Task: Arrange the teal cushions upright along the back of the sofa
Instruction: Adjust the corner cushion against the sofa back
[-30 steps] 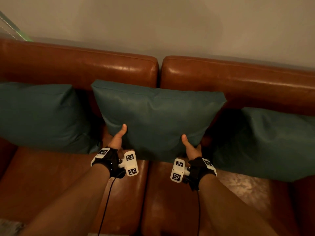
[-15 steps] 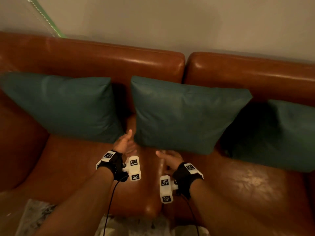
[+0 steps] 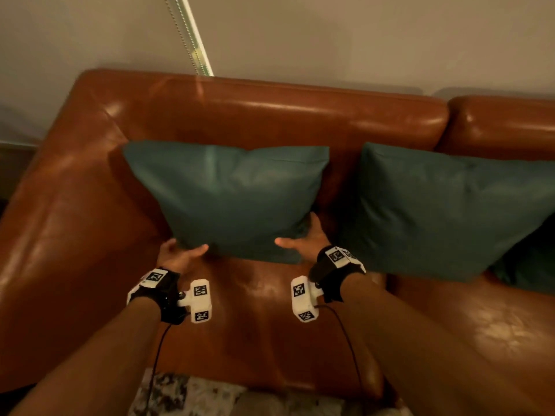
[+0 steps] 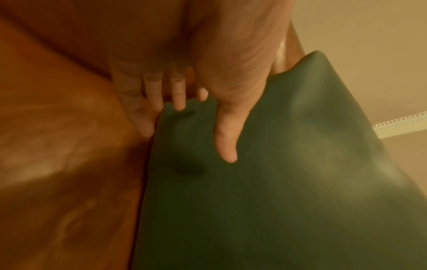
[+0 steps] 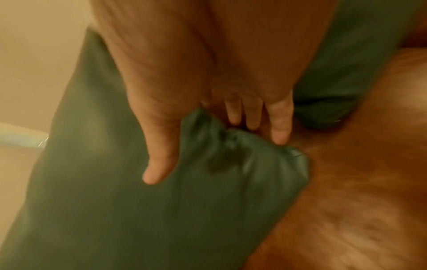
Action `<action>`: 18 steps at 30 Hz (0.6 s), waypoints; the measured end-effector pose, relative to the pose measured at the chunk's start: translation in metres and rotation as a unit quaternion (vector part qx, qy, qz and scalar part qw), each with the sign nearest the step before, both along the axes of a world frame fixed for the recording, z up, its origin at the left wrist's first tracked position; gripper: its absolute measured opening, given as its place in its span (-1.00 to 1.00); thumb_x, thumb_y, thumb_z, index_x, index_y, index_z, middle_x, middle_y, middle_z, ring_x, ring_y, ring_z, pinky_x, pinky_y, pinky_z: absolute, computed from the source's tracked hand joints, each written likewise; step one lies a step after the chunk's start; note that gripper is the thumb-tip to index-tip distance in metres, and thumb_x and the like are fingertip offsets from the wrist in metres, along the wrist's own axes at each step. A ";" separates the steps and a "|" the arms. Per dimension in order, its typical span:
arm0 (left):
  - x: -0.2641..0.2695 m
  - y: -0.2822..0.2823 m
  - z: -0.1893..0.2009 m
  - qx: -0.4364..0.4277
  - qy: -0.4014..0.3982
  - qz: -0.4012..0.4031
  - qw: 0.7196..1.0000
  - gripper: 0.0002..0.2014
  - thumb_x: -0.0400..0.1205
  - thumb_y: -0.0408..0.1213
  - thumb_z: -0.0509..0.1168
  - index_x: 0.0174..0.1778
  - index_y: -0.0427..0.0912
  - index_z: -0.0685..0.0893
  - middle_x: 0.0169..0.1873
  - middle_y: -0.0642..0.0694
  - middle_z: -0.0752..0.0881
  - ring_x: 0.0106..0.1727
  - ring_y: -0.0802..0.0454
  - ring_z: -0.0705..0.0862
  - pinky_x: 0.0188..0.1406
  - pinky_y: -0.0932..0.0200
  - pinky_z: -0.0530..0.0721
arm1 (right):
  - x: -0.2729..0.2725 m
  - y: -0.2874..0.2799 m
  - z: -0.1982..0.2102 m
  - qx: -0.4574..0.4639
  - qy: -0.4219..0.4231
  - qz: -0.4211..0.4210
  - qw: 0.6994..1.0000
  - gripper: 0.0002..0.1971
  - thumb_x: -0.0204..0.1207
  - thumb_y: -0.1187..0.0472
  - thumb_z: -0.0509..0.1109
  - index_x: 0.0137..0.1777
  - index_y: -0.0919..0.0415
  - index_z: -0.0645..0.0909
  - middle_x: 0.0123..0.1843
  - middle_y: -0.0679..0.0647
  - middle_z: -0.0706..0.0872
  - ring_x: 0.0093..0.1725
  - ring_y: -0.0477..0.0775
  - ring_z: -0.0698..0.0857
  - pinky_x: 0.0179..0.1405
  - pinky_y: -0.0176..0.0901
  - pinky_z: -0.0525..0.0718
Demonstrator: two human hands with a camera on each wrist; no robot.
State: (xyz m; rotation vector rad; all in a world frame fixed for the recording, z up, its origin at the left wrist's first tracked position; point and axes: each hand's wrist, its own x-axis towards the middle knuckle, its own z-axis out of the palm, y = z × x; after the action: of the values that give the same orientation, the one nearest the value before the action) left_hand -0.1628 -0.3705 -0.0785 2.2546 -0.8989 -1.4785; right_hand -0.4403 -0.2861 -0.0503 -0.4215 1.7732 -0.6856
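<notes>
Three teal cushions lean upright against the back of the brown leather sofa (image 3: 270, 115). The left cushion (image 3: 234, 199) stands nearest the armrest. My left hand (image 3: 183, 253) holds its lower left corner, thumb on the front (image 4: 226, 146) and fingers behind the edge. At the lower right corner my right hand (image 3: 303, 235) grips, thumb in front (image 5: 157, 164), with the corner (image 5: 265, 164) crumpled under the fingers. The middle cushion (image 3: 444, 211) stands just to the right. Only a dark edge of the third cushion (image 3: 534, 265) shows at far right.
The sofa's left armrest (image 3: 60, 220) rises beside the left cushion. A bare seat (image 3: 255, 310) stretches in front of the cushions. A patterned rug (image 3: 195, 394) lies below the seat edge. A pale blind strip (image 3: 192, 40) hangs on the wall behind.
Both hands left the middle cushion, moved left and took hold of the left cushion's lower corners. The view swung left, so the armrest now shows.
</notes>
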 end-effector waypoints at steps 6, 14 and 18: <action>-0.002 -0.072 -0.004 -0.029 0.054 0.007 0.998 0.13 0.19 -0.36 0.70 0.63 -0.02 0.22 0.56 -0.19 0.48 0.40 -0.40 0.59 -0.07 -0.23 0.73 | 0.014 -0.042 -0.018 0.058 0.086 -0.082 0.991 0.34 0.16 -0.03 0.70 0.68 -0.05 -0.28 0.70 0.29 0.09 0.63 0.37 0.25 0.53 0.20 0.34; -0.005 -0.103 -0.022 -0.030 0.046 -0.019 0.998 0.05 0.33 -0.40 0.64 0.65 -0.07 0.15 0.58 -0.19 0.43 0.52 -0.26 0.50 -0.30 0.23 0.54 | 0.013 -0.070 -0.030 0.133 0.095 -0.135 0.977 0.43 -0.01 -0.22 0.70 0.66 -0.16 -0.32 0.71 0.26 0.06 0.61 0.45 0.24 0.51 0.38 0.38; 0.003 -0.106 -0.034 -0.014 0.070 -0.021 0.997 0.09 0.25 -0.36 0.68 0.62 0.08 0.20 0.56 -0.15 0.45 0.49 -0.32 0.50 -0.10 -0.09 0.71 | 0.018 -0.068 -0.039 0.050 0.047 -0.178 0.982 0.62 -0.51 -0.33 0.71 0.63 -0.26 -0.14 0.67 0.15 0.24 0.56 0.37 0.39 0.42 0.43 0.48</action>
State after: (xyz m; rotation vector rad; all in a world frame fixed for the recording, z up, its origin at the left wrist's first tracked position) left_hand -0.1600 -0.4765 -0.1124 2.0946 -0.9227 -1.6096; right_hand -0.4227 -0.3545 -0.0896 -0.0667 1.9877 -0.8302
